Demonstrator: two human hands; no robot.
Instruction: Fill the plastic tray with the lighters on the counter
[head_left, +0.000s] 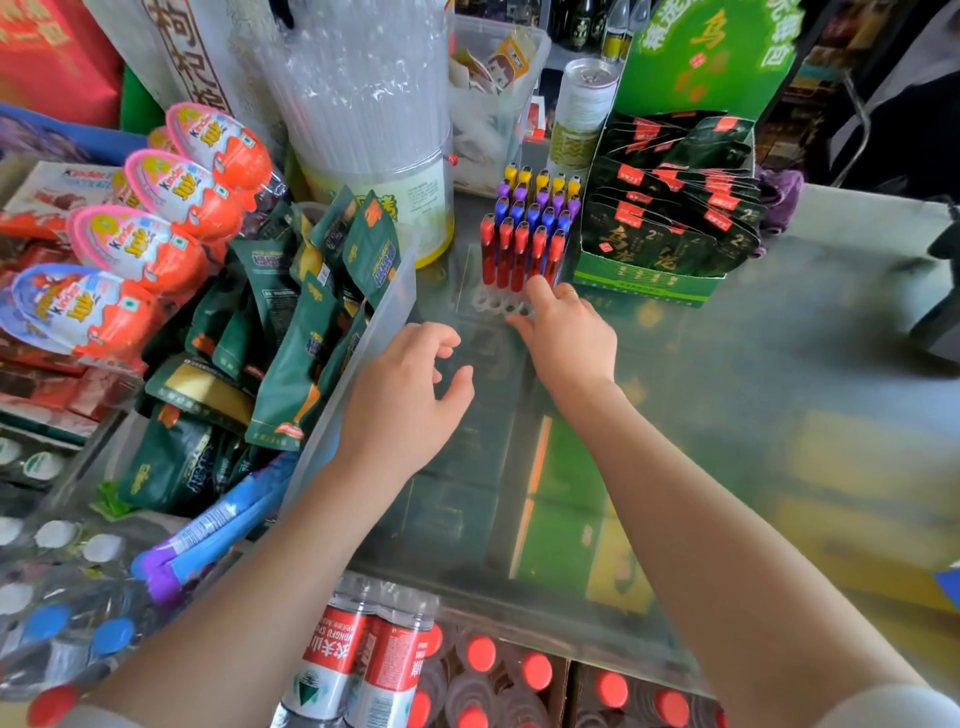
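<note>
The plastic tray (501, 304) sits on the glass bench (727, 364) toward the far middle, just left of a green display box (644, 283) of dark sachets. Lighters (530, 228) stand upright in it in 4 rows: yellow at the far end, then purple, blue and red nearest. The near edge of the tray shows a row of empty round holes.

The right hand (569, 338) rests at the tray's near right corner, its thumb (540, 293) against the base of a red lighter and its other fingers curled under the tray's edge; its grip looks narrow, but I cannot tell whether it actually pinches anything. The left hand (410, 395) hovers over the bench, near and to the left of the tray, fingers loosely curled and empty.

I see no loose lighters on the bench.

The lighters are likely light, stiff and smooth, easy to tip. Take each by the mid-body, then lower it straight into a hole. The thin, clear tray probably slides, so steady its rim.
</note>
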